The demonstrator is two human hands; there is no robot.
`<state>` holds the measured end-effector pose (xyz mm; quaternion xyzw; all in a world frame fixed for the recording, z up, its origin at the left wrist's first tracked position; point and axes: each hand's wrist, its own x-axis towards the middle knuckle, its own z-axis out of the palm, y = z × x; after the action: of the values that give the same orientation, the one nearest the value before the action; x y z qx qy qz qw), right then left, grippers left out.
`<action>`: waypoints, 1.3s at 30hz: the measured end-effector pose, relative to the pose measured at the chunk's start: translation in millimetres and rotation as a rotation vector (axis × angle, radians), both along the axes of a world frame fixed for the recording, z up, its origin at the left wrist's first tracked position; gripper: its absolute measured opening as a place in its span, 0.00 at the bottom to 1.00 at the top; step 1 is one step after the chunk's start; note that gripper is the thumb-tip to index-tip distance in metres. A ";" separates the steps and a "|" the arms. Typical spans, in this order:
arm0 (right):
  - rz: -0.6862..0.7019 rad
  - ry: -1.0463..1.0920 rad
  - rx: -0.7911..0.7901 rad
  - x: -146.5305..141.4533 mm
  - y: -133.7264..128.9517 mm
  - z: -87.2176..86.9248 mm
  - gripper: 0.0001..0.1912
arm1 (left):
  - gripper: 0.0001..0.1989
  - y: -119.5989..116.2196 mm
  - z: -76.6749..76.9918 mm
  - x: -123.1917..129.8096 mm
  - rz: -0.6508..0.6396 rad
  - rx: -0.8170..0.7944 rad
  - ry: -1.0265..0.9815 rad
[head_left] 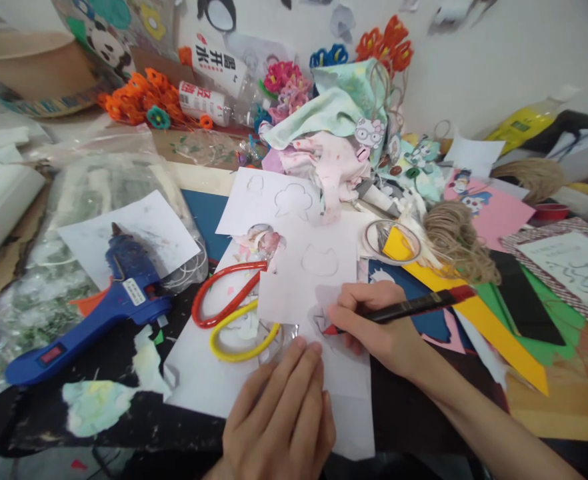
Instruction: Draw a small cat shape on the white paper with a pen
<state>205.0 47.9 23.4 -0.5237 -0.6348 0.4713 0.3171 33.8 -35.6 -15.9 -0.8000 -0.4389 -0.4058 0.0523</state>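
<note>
My right hand grips a dark marker pen, its red tip touching white paper beside a small pencil outline. Above that outline, a cat-head shape is drawn on the same sheet. My left hand lies flat on the paper's lower part, fingers stretched out and holding nothing. Red-handled and yellow-handled loops of scissors rest just left of the drawing. Another sheet with a cloud-like outline lies behind.
A blue glue gun lies at the left by fabric scraps. A tape roll, twine and yellow card strip are at the right. Cloth, crocheted flowers and a bottle stand behind.
</note>
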 end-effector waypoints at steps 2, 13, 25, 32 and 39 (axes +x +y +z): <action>0.004 -0.009 0.010 0.0 -0.6 0.1 0.19 | 0.11 0.1 0.4 0.1 -0.004 0.000 0.005; 0.012 -0.050 0.035 0.4 0.3 1.1 0.19 | 0.10 0.3 2.0 1.0 0.000 0.002 0.003; 0.036 -0.105 0.073 1.3 1.5 0.2 0.18 | 0.10 0.5 0.5 0.0 -0.007 -0.006 0.009; 0.026 -0.109 0.078 1.9 1.3 -1.3 0.19 | 0.10 0.5 0.9 0.3 0.001 0.003 -0.003; 0.046 -0.114 0.073 2.5 0.7 -1.6 0.18 | 0.10 0.2 -0.7 0.7 -0.002 -0.015 -0.009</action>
<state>207.5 48.7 21.7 -0.5231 -0.6804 0.4244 0.2886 34.4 -35.3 -16.5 -0.7990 -0.4413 -0.4061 0.0439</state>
